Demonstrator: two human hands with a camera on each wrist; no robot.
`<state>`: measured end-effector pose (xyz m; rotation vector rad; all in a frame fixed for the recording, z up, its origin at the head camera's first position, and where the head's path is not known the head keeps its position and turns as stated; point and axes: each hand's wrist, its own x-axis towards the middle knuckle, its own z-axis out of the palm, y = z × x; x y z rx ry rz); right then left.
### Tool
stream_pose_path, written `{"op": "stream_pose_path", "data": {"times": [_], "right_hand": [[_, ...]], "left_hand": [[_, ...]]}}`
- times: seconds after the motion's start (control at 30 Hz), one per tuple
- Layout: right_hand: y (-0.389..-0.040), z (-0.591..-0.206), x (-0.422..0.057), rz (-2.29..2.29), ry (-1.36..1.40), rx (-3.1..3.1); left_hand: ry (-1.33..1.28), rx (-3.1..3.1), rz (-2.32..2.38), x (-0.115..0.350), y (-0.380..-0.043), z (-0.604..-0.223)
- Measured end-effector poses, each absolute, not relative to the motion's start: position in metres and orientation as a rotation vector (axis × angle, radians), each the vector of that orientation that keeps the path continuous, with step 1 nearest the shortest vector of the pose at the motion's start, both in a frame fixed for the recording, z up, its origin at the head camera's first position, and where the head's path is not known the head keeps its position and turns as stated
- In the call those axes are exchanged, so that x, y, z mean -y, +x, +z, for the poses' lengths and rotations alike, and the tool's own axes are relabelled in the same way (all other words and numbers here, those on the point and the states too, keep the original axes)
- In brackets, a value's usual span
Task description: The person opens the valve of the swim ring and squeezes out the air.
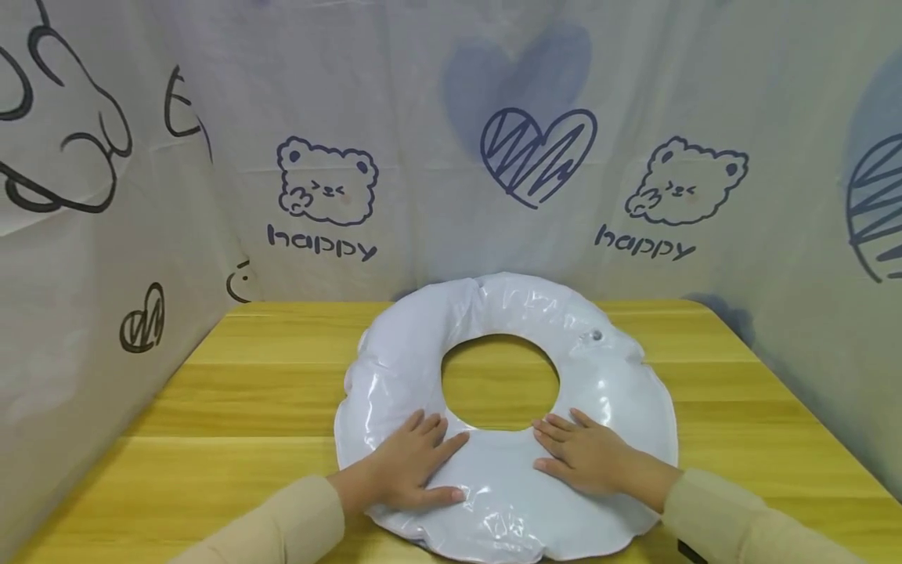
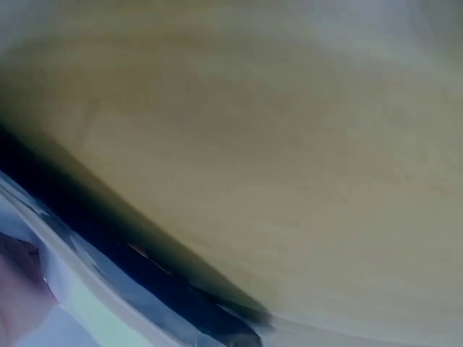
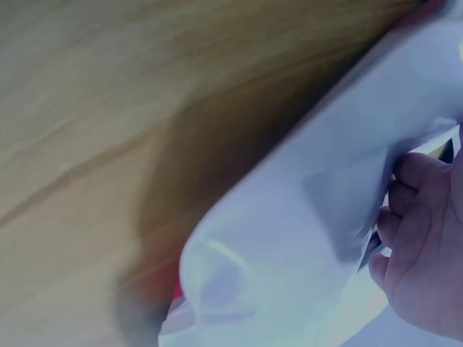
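A white inflatable swim ring (image 1: 395, 352) lies on the wooden table, puffed up, with creases along its seams and a small clear valve (image 1: 597, 335) at its upper right. On the near left part of the ring rests my left hand (image 1: 416, 462), palm down, fingers spread toward the centre hole. My right hand (image 1: 585, 454) lies on the near right part, its fingertips by the hole's edge. In the right wrist view, the fingers (image 3: 412, 210) touch the ring's white surface (image 3: 289, 210). The left wrist view catches only a blurred bit of the left hand (image 2: 22, 296).
The yellow wood-grain table (image 1: 239, 392) extends to both sides of the ring. A pale cloth (image 1: 423, 94) printed with hearts, bears and "happy" hangs behind and along the sides. A bit of red (image 3: 178, 289) shows at the ring's underside.
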<state>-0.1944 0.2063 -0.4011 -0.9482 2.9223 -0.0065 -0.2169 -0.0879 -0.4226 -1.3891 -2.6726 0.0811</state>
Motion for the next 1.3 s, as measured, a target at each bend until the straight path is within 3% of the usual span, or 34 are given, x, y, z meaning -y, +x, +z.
{"op": "stream_pose_path", "data": {"times": [0.3,0.73,1.3], "right_hand": [[-0.192,-0.396,-0.205,-0.017,-0.893,-2.9],[-0.153,-0.409,-0.16,-0.142,-1.196,-2.913],[-0.166,-0.427,-0.157,-0.189,-0.961,-2.859]], "left_hand": [[-1.301,2.739,0.095,0.073,-0.197,-0.422],[-1.243,2.728,-0.036,0.078,-0.194,-0.426],[-1.124,2.787,0.199,0.075,-0.198,-0.445]]}}
